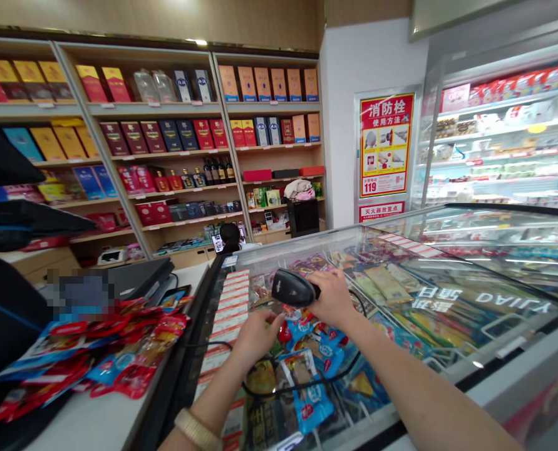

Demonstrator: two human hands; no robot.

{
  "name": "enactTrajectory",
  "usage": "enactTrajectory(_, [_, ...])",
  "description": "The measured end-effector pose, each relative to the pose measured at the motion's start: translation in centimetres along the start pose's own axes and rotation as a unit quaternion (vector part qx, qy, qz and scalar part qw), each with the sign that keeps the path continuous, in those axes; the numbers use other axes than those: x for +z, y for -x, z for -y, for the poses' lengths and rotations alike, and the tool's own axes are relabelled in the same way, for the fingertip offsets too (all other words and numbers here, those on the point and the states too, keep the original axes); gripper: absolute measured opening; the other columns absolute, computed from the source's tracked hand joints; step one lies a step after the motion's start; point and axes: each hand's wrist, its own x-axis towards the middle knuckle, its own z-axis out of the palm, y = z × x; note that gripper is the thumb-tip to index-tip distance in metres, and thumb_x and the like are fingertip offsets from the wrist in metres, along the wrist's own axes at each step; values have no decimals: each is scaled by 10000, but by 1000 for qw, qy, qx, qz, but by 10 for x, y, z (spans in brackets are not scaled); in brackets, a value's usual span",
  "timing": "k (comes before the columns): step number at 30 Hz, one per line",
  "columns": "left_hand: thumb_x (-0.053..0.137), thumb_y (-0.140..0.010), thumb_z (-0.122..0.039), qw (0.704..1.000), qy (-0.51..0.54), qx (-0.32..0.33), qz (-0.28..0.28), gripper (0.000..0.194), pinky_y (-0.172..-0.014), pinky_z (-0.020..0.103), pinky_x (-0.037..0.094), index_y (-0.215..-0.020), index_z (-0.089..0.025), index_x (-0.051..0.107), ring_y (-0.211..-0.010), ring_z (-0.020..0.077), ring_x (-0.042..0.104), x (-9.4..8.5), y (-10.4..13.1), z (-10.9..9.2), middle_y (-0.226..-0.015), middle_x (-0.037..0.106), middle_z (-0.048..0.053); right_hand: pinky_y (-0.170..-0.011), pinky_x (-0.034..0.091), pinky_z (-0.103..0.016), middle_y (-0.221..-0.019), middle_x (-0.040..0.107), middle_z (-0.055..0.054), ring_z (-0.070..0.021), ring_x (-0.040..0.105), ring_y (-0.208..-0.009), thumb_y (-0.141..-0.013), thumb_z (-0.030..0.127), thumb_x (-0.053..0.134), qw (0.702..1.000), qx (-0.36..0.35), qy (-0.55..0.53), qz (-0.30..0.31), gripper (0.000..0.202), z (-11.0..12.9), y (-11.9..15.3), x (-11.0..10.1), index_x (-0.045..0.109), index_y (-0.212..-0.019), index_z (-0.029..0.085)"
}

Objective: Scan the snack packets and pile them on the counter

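My right hand is wrapped round the handle of a black barcode scanner, its head turned to the left. Below the scanner, my left hand has its fingers curled and its thumb at the edge of a red snack packet; part of this grip is hidden. Blue and red snack packets lie on the glass lid under and in front of both hands. The scanner's black cable loops across these packets. A bracelet circles my left wrist.
A glass-topped chest freezer extends right. On the left counter lies a heap of red and blue snack packets beside black equipment. A person's head shows behind the freezer. Shelves of boxes line the back wall.
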Motion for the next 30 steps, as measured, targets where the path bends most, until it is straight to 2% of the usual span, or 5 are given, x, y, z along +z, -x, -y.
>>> enactTrajectory(5, [684,-684,-318,989,139,-52,-26,186,-570,262,365,-548,-201,635,-581,166,565,22,-14,7,-562,625,6,-837,246,-363,-900,743,-17,-207,632,-900,-688,257,695,1000,6,3,10,198,2,-1,-2,715,-884,242])
enactTrajectory(10, [689,-667,-269,966,241,-81,-44,173,-561,240,429,-578,-194,561,-572,143,578,11,-9,14,-562,595,-17,-825,244,-356,-915,745,-26,-215,633,-907,-683,260,702,1000,14,-6,10,205,2,-2,-3,718,-887,239])
enactTrajectory(15, [759,-641,-139,828,535,-163,-44,261,-590,248,537,-667,-187,504,-620,141,657,-16,1,21,-680,651,8,-797,246,-335,-879,736,-18,-210,633,-886,-696,288,717,1000,28,-9,6,186,0,-2,0,716,-876,240])
enactTrajectory(19, [743,-652,-45,772,614,-115,-116,270,-735,256,596,-611,-174,509,-621,88,637,-26,1,21,-629,606,-30,-774,250,-317,-852,724,-11,-203,632,-872,-692,285,734,999,24,-20,10,159,-2,-2,4,713,-842,236])
enactTrajectory(30, [867,-545,-204,771,621,-24,-141,358,-918,330,575,-663,-187,530,-913,154,688,-29,5,6,-861,707,-4,-771,277,-311,-866,743,5,-201,658,-874,-699,304,751,998,25,-33,52,173,4,-1,3,733,-865,259])
